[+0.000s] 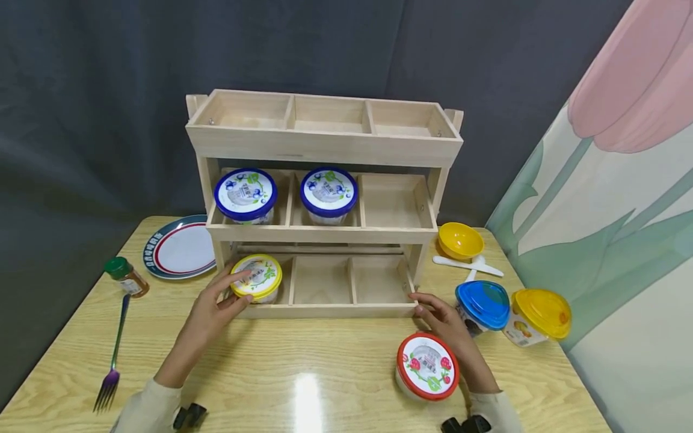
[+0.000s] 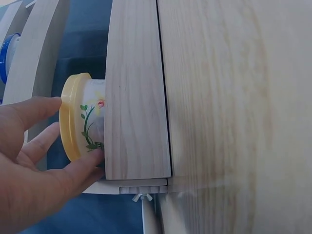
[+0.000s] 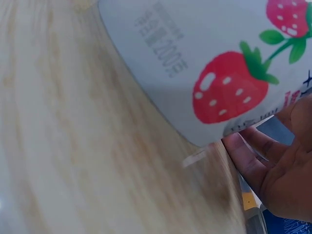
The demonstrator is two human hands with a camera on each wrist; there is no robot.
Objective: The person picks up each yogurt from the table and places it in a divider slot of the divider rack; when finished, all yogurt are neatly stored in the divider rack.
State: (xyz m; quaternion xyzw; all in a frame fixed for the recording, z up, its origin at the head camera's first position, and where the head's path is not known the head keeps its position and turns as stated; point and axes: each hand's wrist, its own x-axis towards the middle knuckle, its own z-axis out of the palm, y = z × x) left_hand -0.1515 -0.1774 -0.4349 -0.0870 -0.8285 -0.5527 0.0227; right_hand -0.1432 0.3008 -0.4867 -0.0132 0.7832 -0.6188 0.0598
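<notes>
Left hand [image 1: 213, 307] grip around yellow-lidded cup [image 1: 257, 276]

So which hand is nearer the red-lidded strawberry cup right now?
Right. The right hand lies just behind the red-lidded strawberry cup, fingertips at the wooden rack's lower corner. The left hand is across the table, holding the yellow-lidded cup in the rack's bottom-left compartment.

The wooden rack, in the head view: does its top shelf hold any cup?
No, the three compartments of the top shelf of the wooden rack are bare, while two blue-lidded cups sit on the middle shelf.
</notes>
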